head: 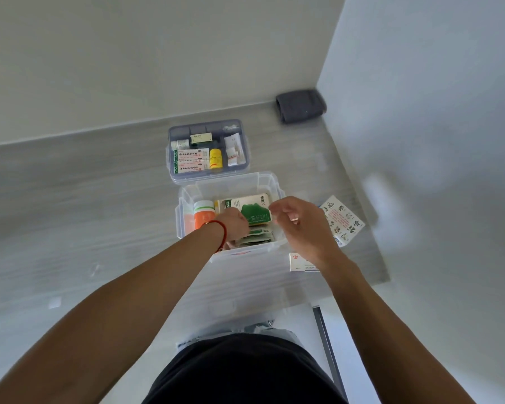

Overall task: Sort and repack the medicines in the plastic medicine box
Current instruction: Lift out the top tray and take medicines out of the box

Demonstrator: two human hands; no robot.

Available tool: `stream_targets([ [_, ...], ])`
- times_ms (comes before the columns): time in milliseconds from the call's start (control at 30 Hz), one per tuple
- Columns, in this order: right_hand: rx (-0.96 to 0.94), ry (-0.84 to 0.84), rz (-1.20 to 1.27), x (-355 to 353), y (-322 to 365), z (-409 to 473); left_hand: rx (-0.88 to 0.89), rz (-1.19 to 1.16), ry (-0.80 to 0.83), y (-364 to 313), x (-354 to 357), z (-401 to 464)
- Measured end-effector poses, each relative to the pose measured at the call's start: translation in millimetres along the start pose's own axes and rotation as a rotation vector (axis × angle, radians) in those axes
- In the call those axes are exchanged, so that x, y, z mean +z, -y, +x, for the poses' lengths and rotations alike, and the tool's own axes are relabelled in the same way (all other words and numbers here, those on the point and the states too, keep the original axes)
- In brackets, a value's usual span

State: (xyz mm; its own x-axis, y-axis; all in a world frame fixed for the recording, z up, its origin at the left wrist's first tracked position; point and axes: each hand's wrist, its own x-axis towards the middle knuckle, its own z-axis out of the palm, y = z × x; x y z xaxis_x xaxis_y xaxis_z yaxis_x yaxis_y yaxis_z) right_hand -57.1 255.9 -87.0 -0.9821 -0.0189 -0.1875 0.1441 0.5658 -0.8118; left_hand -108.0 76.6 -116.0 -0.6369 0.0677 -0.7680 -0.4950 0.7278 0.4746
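While the left hand (236,225) reaches into the medicine box (187,199), grasp hidden, the right hand (296,221) hovers above it, loosely curled, holding nothing.

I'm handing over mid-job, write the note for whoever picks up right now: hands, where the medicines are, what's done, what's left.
Left hand: down inside the clear plastic medicine box, fingers among the green sachets; grip hidden.
Right hand: above the box's right side, fingers loosely curled, holding nothing.
In the box: orange bottle with white cap, green-and-cream carton.
Done: grey divided tray behind the box holds cartons and a yellow bottle.
Left: patterned white carton and small white carton lie outside on the right.
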Motion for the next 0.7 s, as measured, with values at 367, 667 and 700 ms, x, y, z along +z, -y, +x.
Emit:
stream_targets([
  [367,0.057,-0.108,0.097,-15.8,-15.9,-13.8,0.197,0.037,-0.101,16.2,7.9,8.7],
  [667,0.012,-0.153,0.141,-28.3,-20.9,-26.4,0.555,0.405,-0.334,13.8,-8.0,-2.6],
  [700,0.018,-0.164,0.157,-31.0,-21.3,-28.4,0.562,0.382,-0.374,15.2,-14.0,-6.7],
])
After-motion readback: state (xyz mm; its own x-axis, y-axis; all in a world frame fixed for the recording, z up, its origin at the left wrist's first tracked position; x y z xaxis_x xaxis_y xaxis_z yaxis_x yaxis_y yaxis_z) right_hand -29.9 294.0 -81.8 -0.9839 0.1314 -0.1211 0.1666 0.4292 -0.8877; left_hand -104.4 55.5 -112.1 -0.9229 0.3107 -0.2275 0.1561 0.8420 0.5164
